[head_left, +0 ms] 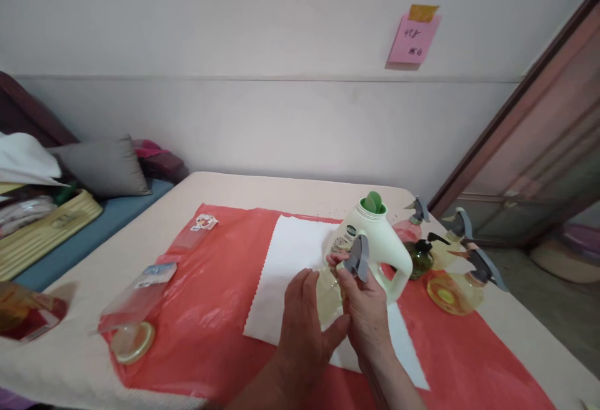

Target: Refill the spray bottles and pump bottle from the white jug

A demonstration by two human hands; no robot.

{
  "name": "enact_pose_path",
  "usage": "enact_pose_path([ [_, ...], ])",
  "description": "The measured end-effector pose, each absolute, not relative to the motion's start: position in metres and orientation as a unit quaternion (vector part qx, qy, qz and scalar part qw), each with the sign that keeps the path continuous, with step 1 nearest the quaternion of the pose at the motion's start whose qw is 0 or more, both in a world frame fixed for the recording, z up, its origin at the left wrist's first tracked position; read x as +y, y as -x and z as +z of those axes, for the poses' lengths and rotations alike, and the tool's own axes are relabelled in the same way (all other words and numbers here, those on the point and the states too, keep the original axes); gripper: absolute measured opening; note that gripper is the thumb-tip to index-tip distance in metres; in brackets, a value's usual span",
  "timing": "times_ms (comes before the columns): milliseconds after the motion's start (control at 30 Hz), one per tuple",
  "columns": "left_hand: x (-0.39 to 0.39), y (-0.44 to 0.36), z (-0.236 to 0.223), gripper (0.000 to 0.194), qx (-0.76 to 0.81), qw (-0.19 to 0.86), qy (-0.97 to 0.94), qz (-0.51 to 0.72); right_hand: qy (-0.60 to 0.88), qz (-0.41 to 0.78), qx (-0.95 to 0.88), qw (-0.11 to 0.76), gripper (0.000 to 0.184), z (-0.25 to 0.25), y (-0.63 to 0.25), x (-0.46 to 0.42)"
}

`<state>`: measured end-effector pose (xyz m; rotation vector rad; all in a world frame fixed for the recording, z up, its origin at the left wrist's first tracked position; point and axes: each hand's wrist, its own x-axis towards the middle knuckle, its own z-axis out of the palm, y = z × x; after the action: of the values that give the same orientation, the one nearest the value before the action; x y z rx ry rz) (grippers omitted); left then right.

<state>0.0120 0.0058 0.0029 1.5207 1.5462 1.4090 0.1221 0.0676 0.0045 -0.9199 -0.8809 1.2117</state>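
Grey plastic tops the spray bottle (330, 297), its clear body tinted pale yellow, which is held tilted between both hands: the left hand (307, 316) curves around its body, while the right hand (370, 313) closes about the neck, just under the trigger head (359, 257). Below the grip lies a white scalloped sheet (270, 285), itself on red plastic sheeting (225, 266). Just behind the grip stands a pale green jug (387, 241), a green piece (374, 202) sticking up from its mouth. To the grip's right are a dark green pump bottle (420, 261) and an amber spray bottle (454, 294); well to its left, a round lid (132, 342) lies beside a clear plastic packet (140, 294).
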Motion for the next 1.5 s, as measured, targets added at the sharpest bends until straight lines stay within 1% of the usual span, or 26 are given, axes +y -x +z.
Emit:
enact_pose_path([
  [67,0.002,-0.015,-0.004,0.067,0.568,0.268,-0.571,0.528,0.404,0.543,-0.375,0.633,0.039,0.006,-0.122,0.067],
  [167,0.006,-0.012,-0.012,0.084,0.552,0.279,-0.594,0.514,0.397,0.569,-0.362,0.623,0.045,0.012,-0.123,0.066],
  [267,0.013,-0.008,-0.017,0.097,0.560,0.266,-0.611,0.493,0.367,0.595,-0.362,0.616,0.041,0.020,-0.125,0.063],
  [300,0.015,-0.007,-0.017,0.095,0.569,0.262,-0.612,0.484,0.360,0.603,-0.366,0.611,0.039,0.022,-0.125,0.062],
  [433,0.018,-0.003,-0.009,0.071,0.593,0.263,-0.612,0.453,0.344,0.619,-0.406,0.578,0.034,0.021,-0.128,0.061],
  [500,0.018,0.000,0.000,0.066,0.599,0.278,-0.605,0.445,0.343,0.609,-0.439,0.564,0.033,0.018,-0.129,0.063],
  [600,0.017,0.004,0.011,0.070,0.620,0.321,-0.581,0.418,0.364,0.564,-0.480,0.565,0.030,0.013,-0.127,0.065],
  [700,0.018,0.005,0.018,0.071,0.641,0.325,-0.571,0.395,0.376,0.529,-0.488,0.584,0.034,0.013,-0.121,0.063],
  [800,0.019,0.004,0.020,0.068,0.639,0.310,-0.588,0.387,0.375,0.536,-0.451,0.607,0.041,0.019,-0.116,0.060],
  [867,0.019,0.005,0.022,0.065,0.631,0.319,-0.595,0.382,0.366,0.546,-0.430,0.619,0.040,0.023,-0.118,0.060],
  [933,0.019,0.005,0.025,0.063,0.627,0.344,-0.587,0.379,0.349,0.569,-0.421,0.614,0.039,0.024,-0.122,0.061],
  [1067,0.018,0.005,0.029,0.063,0.629,0.376,-0.565,0.378,0.324,0.609,-0.416,0.592,0.036,0.023,-0.123,0.061],
  [1167,0.017,0.004,0.030,0.064,0.640,0.356,-0.574,0.367,0.346,0.589,-0.412,0.603,0.038,0.019,-0.115,0.060],
  [1233,0.017,0.004,0.031,0.064,0.649,0.338,-0.594,0.335,0.365,0.570,-0.399,0.619,0.040,0.017,-0.112,0.061],
  [1367,0.018,0.012,0.030,0.065,0.669,0.327,-0.622,0.242,0.354,0.539,-0.351,0.679,0.036,0.022,-0.123,0.071],
  [1500,0.025,0.027,0.020,0.069,0.699,0.285,-0.624,0.201,0.320,0.506,-0.313,0.737,0.032,0.040,-0.148,0.082],
])
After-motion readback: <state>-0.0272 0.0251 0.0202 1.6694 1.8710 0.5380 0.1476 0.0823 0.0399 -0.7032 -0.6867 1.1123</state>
